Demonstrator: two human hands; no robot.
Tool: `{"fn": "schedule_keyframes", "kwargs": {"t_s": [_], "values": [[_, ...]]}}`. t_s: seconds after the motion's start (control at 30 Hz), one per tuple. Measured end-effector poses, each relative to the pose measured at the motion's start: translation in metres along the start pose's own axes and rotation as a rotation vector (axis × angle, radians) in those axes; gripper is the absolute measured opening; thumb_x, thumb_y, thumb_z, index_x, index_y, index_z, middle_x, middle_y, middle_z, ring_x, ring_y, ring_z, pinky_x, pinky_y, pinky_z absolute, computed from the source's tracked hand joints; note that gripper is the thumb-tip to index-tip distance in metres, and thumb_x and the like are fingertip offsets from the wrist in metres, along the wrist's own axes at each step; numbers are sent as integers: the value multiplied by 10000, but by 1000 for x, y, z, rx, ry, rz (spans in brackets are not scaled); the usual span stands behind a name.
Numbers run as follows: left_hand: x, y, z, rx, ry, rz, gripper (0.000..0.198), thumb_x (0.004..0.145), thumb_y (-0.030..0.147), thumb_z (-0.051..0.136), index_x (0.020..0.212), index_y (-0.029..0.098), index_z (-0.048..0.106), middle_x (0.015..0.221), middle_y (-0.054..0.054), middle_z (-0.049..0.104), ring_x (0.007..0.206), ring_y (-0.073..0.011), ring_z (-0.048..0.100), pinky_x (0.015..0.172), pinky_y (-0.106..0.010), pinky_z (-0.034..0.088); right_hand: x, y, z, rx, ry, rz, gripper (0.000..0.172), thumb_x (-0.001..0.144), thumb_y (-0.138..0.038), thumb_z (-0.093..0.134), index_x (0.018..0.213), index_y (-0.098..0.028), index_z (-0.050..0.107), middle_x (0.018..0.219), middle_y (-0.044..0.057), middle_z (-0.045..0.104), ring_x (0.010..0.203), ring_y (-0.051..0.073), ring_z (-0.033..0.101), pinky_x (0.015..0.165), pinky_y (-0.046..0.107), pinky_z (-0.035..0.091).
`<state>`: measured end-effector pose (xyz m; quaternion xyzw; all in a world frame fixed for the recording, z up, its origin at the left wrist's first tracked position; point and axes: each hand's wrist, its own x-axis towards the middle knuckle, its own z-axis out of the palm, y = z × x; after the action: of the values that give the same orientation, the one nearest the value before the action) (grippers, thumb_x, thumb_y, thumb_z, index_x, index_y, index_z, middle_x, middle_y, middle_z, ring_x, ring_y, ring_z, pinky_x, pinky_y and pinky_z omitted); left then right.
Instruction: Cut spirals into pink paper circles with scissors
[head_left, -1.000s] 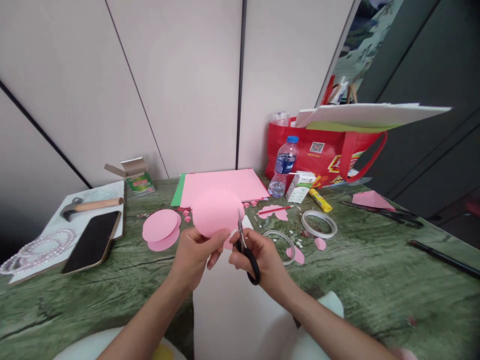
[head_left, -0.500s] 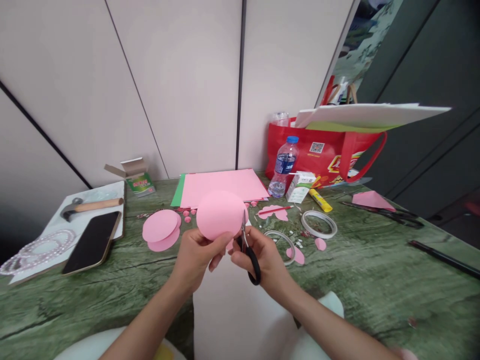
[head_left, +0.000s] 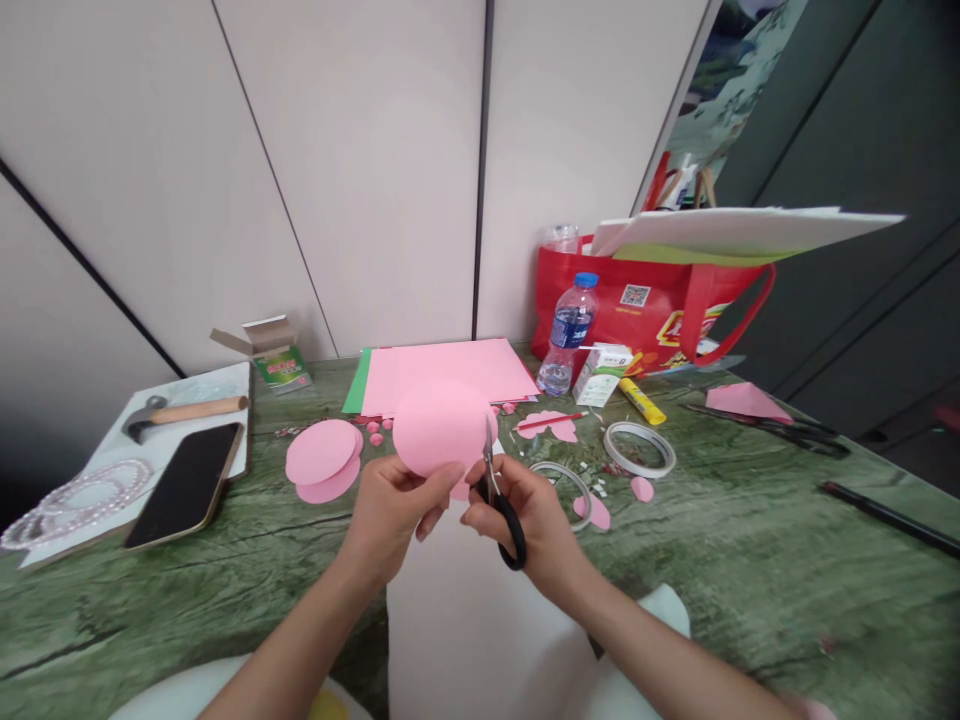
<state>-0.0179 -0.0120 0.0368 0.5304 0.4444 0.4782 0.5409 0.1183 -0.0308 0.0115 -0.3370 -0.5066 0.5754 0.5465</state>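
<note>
My left hand (head_left: 401, 505) pinches the lower edge of a round pink paper (head_left: 439, 425), thumb in front, holding it up above the table. My right hand (head_left: 525, 505) is closed round black-handled scissors (head_left: 511, 530). Their blades point upward at the right edge of the pink paper. Other pink paper circles (head_left: 322, 455) lie overlapping to the left of my left hand. Beyond the held paper is a stack of pink sheets (head_left: 450, 372) with a green sheet under it. A roll of tape (head_left: 564, 490) lies just past my right hand, beside a pink scrap (head_left: 596, 512).
On the left are a hammer (head_left: 187, 410), a phone (head_left: 187, 485), bead strings (head_left: 79, 505) and an opened small box (head_left: 277, 355). Toward the right stand a water bottle (head_left: 570, 335) and a red bag (head_left: 637, 300). A glue stick (head_left: 641, 400) and another tape roll (head_left: 639, 450) lie nearer.
The scissors' handle has shifted very slightly to the right in my right hand. The paper and my left hand stay almost where they were.
</note>
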Motion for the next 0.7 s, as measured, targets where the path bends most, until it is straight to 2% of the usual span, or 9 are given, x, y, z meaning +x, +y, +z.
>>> {"fn": "schedule_keyframes", "kwargs": {"t_s": [0.27,0.5,0.57,0.7], "values": [[0,2,0,-6,-1,8,289,681,257,634,479,133,468,352,76,370,321,-14,280,333,-171,183,0,-4,1,-32,33,22,209,606,-224,644,742,-182,491,507,-79,427,458,64,359,449,203,286],[-1,3,0,-20,12,8,274,685,249,628,492,136,470,361,77,366,327,-15,278,339,-172,185,0,-6,3,-52,62,56,189,583,-232,627,706,-188,491,458,-81,454,413,74,420,410,202,344],[-1,4,0,-48,-8,17,256,698,246,617,509,135,485,372,73,398,319,-18,311,340,-170,223,0,-7,3,-54,66,62,192,578,-241,638,694,-187,494,452,-80,465,401,75,441,401,203,361],[0,5,1,-166,-83,-6,202,741,271,572,591,139,541,510,26,563,323,-53,437,334,-188,313,-1,-7,2,-47,40,67,217,591,-288,657,690,-183,495,459,-77,476,400,75,465,399,200,379]]}}
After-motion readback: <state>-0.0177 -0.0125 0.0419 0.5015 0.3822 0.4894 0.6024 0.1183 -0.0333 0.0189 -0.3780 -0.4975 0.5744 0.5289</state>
